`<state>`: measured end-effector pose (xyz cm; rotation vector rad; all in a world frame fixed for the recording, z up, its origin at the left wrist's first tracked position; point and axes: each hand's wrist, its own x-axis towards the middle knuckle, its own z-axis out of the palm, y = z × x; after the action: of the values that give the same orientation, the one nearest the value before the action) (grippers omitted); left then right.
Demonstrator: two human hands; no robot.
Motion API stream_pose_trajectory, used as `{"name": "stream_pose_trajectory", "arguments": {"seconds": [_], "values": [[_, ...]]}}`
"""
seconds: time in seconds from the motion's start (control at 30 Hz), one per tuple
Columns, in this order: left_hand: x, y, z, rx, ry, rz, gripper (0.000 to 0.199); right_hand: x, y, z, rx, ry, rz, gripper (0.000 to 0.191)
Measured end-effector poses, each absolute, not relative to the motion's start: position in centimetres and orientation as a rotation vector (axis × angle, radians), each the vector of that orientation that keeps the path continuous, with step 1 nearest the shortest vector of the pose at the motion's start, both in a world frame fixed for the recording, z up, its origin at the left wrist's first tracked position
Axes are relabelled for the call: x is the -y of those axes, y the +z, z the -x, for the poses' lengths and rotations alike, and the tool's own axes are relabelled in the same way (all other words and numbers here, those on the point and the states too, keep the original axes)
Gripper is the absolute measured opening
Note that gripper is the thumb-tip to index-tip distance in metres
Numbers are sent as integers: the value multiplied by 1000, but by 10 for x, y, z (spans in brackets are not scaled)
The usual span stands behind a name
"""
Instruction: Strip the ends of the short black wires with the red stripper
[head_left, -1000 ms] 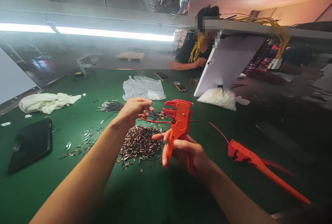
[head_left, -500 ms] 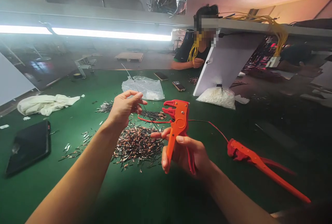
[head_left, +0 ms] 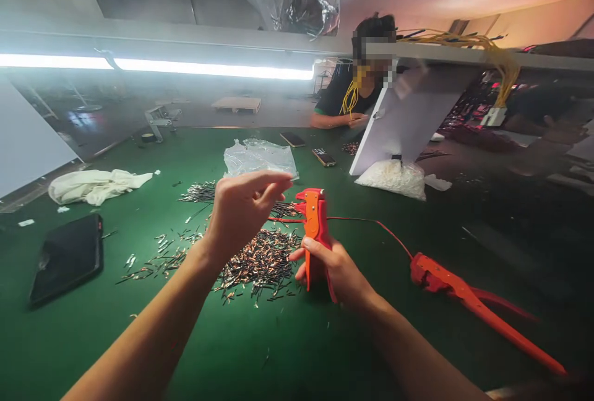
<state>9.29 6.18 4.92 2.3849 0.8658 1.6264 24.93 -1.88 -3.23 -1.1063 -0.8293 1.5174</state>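
My right hand [head_left: 341, 271] is wrapped around the handles of an orange-and-red wire stripper [head_left: 315, 215], held upright with its jaws pointing left. My left hand [head_left: 245, 209] is raised just left of those jaws, thumb and fingers pinched together. It held a thin dark wire a moment ago; the hand now mostly hides whatever is in the pinch. Below lies a pile of short wire offcuts [head_left: 262, 265] with black covering and copper ends. Behind the left hand, a bundle of longer dark wires [head_left: 199, 192] rests on the green table [head_left: 223, 351].
A second wire stripper [head_left: 464, 293] lies at right. At left are a black phone [head_left: 69, 258] and a white cloth [head_left: 97, 185]. A clear plastic bag [head_left: 262, 156], two more phones and a bag of white bits [head_left: 394, 178] lie farther back. A person [head_left: 343, 101] sits across the table.
My left hand has turned over and moved right, toward the stripper's jaws. The stripper has turned slightly, its handles closer together. The wire is no longer plainly seen.
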Motion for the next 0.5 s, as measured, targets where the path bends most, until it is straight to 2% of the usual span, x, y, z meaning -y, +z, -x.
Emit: {"name": "stream_pose_trajectory", "arguments": {"seconds": [0.1,0.2,0.37,0.5], "values": [[-60,41,-87,-745,1620,-2860,9,17,-29,-254,792,1602,1033,30],[-65,28,-81,-656,1496,-3081,18,17,-24,-262,748,1739,858,34],[-76,10,-73,-714,1271,-3261,24,20,-24,-268,711,1832,610,18],[-84,3,-71,-814,1115,-3240,25,23,-24,-265,736,1774,605,20]]}}
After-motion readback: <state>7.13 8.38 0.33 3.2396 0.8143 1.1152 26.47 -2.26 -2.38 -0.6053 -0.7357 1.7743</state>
